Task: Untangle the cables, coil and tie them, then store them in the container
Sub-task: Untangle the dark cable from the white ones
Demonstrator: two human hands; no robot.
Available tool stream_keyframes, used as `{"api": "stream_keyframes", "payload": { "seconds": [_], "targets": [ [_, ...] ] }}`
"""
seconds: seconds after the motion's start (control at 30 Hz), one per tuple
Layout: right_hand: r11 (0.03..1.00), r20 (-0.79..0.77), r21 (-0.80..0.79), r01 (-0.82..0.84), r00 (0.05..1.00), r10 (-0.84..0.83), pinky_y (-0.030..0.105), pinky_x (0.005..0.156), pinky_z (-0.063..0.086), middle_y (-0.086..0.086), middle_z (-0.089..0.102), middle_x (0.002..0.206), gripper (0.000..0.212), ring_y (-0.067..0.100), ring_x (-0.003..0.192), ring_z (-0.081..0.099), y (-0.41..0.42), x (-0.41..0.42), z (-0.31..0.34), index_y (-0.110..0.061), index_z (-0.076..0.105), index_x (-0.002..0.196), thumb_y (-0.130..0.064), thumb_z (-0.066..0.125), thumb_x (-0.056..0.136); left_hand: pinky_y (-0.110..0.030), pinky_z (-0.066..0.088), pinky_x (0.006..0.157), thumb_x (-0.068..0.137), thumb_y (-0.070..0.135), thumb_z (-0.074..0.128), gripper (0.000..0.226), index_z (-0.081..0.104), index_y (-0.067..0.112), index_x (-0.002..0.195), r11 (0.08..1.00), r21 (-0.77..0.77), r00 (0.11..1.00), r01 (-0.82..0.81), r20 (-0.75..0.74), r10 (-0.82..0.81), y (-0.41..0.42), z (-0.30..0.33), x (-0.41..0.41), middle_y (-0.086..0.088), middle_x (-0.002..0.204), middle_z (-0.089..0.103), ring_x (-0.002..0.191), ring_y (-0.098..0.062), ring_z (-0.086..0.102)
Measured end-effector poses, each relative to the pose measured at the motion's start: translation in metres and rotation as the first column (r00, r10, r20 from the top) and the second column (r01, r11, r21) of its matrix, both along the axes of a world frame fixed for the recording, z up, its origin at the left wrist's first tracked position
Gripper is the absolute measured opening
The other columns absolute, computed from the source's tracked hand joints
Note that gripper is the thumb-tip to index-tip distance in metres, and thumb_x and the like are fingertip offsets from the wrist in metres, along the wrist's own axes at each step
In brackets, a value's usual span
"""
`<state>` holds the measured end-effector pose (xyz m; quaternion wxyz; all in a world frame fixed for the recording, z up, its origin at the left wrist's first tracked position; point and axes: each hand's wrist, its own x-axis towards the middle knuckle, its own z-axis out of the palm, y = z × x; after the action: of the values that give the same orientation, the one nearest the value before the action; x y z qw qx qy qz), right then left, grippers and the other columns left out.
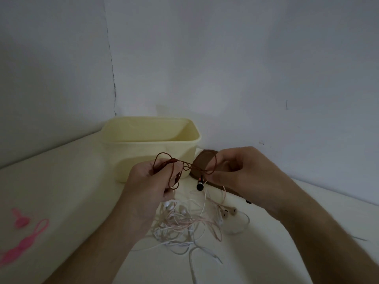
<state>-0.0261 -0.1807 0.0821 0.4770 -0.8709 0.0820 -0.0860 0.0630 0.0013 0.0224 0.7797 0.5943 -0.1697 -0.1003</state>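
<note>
A thin red-brown earphone cable (185, 166) is stretched in loops between both hands, above the table. My left hand (151, 181) grips a bunch of its loops. My right hand (235, 171) pinches the other end of the loops, and a black earbud (200, 185) dangles below it. On the table under my hands lies a tangle of white and pale pink earphone cables (188, 224). The pale yellow container (151, 140) stands open just behind my left hand; I see nothing inside it.
Pink silicone cable ties (24, 236) lie at the table's left edge. A brown lid-like piece (202, 160) lies to the right of the container, partly hidden by my right hand. Grey walls close off the back and left.
</note>
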Motion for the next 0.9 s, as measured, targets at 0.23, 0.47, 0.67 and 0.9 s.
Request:
{"api": "stream_keyframes", "payload": {
  "seconds": [0.23,0.47,0.67,0.9],
  "targets": [
    [1.0,0.012,-0.024,0.002,1.0,-0.001,0.022,0.06,0.048,-0.001,0.071,0.063,0.008,0.025,0.056,0.057,0.008,0.006,-0.011,-0.021,0.082,0.084,-0.025,0.084,0.091,-0.031,0.014,0.052,0.096,0.0,0.063,0.054,0.049,0.02,0.049,1.0,-0.016,0.999,0.023,-0.047,-0.024,0.0,0.003,-0.002,0.003,0.055,0.036,0.05,-0.009,0.031],
    [0.957,-0.094,0.275,-0.09,0.988,0.12,0.025,0.046,0.023,0.002,0.044,0.057,0.026,0.014,0.049,0.028,0.006,0.007,-0.012,-0.011,0.081,0.086,0.002,0.063,0.1,-0.025,0.018,0.047,0.096,0.0,0.064,0.053,0.049,0.021,0.049,1.0,-0.01,0.999,0.0,-0.039,0.0,0.001,0.0,0.001,0.003,0.055,0.037,0.05,-0.009,0.031],
    [0.987,-0.02,0.155,-0.044,0.999,0.048,0.014,0.05,0.033,-0.002,0.07,0.069,0.028,0.008,0.047,0.04,0.012,0.008,-0.021,-0.018,0.083,0.093,0.007,0.07,0.093,-0.024,0.019,0.045,0.096,0.0,0.063,0.055,0.051,0.022,0.047,1.0,-0.019,0.999,0.014,-0.035,-0.014,0.0,0.0,0.001,0.003,0.055,0.036,0.049,-0.008,0.031],
    [0.942,-0.024,0.312,-0.124,0.99,0.138,0.022,0.049,0.03,-0.005,0.055,0.057,0.026,0.007,0.047,0.037,0.008,0.011,-0.024,-0.014,0.077,0.075,0.009,0.079,0.086,-0.026,0.018,0.048,0.096,-0.001,0.063,0.056,0.05,0.022,0.046,1.0,0.003,1.0,0.001,-0.017,-0.001,0.0,0.001,0.001,0.004,0.054,0.037,0.048,-0.008,0.033]
  ]
}}
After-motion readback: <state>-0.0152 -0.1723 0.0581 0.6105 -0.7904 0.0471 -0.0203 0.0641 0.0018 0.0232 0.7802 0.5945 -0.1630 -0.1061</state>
